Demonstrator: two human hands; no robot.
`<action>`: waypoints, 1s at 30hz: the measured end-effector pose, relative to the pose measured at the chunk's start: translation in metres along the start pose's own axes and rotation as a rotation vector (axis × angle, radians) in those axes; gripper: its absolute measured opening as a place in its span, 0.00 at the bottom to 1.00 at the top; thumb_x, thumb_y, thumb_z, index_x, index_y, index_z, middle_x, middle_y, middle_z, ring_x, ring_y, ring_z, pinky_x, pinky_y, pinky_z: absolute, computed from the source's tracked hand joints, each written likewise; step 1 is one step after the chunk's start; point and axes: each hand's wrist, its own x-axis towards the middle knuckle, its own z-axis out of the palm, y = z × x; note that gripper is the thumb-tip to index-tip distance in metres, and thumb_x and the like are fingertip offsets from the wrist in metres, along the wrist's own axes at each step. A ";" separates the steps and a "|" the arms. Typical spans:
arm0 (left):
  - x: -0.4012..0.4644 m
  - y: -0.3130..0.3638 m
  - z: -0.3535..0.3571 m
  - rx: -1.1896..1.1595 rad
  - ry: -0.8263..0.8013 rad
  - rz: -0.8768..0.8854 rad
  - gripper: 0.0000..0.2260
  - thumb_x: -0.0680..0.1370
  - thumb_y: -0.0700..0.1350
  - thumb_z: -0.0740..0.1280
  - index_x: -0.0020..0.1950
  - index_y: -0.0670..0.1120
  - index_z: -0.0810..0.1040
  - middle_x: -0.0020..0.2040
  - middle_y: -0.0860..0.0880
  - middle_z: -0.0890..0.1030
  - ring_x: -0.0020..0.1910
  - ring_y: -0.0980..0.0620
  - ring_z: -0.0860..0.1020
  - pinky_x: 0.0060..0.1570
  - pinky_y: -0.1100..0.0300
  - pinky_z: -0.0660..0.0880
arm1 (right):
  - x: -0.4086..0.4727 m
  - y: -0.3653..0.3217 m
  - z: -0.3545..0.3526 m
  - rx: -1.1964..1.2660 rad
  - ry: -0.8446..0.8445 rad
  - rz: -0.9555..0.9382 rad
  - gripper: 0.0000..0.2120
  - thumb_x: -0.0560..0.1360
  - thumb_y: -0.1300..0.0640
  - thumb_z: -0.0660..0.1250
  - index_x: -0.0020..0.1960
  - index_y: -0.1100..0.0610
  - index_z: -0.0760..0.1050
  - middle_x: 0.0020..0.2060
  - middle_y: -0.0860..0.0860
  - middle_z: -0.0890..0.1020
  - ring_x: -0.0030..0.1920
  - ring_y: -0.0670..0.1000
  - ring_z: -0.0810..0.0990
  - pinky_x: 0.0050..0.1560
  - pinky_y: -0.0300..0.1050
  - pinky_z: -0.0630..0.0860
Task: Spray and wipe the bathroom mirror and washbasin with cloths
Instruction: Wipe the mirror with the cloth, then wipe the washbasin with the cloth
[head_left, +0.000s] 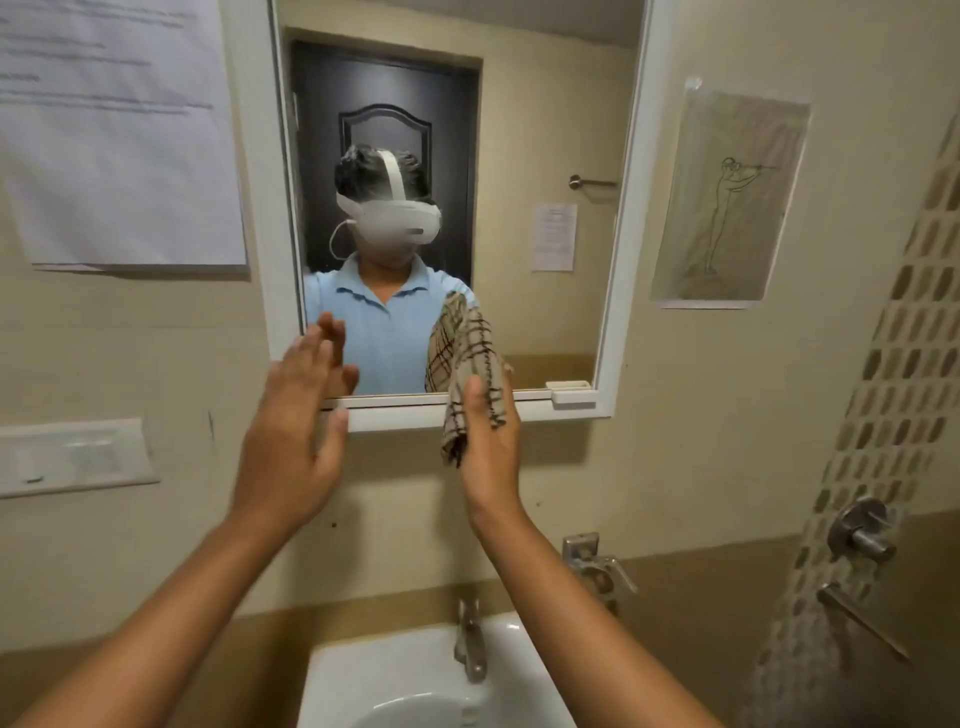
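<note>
At nine o'clock a white switch plate (72, 457) sits on the wall under a taped paper sheet (119, 135). The left hand (296, 415) is raised with fingers straight, its grip apart, fingertips at the lower left corner of the mirror (545, 156). At centre, the right hand (488, 441) presses a checked cloth (462, 358) against the mirror's lower edge. At six o'clock lie the washbasin (415, 675) and tap (470, 644); at three o'clock hangs a drawing (727, 197).
</note>
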 end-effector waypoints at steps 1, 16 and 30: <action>-0.002 0.016 0.000 -0.116 0.000 -0.023 0.28 0.79 0.42 0.62 0.79 0.42 0.60 0.79 0.45 0.62 0.79 0.50 0.58 0.76 0.48 0.60 | -0.009 -0.001 -0.003 0.139 0.018 0.116 0.20 0.78 0.46 0.63 0.69 0.48 0.71 0.66 0.47 0.78 0.70 0.49 0.74 0.74 0.48 0.67; -0.156 0.065 0.028 -1.212 -0.803 -1.089 0.24 0.71 0.51 0.74 0.64 0.42 0.77 0.57 0.40 0.84 0.57 0.42 0.83 0.54 0.48 0.81 | -0.143 0.036 -0.096 0.080 -0.221 0.964 0.22 0.70 0.58 0.70 0.63 0.64 0.79 0.57 0.64 0.83 0.58 0.63 0.82 0.62 0.62 0.77; -0.256 0.125 0.154 -0.854 -0.594 -1.557 0.08 0.79 0.41 0.68 0.57 0.42 0.82 0.49 0.44 0.87 0.48 0.46 0.86 0.44 0.54 0.82 | -0.197 0.131 -0.248 -1.008 -0.489 0.383 0.39 0.74 0.50 0.71 0.79 0.51 0.55 0.77 0.44 0.59 0.77 0.45 0.57 0.77 0.45 0.59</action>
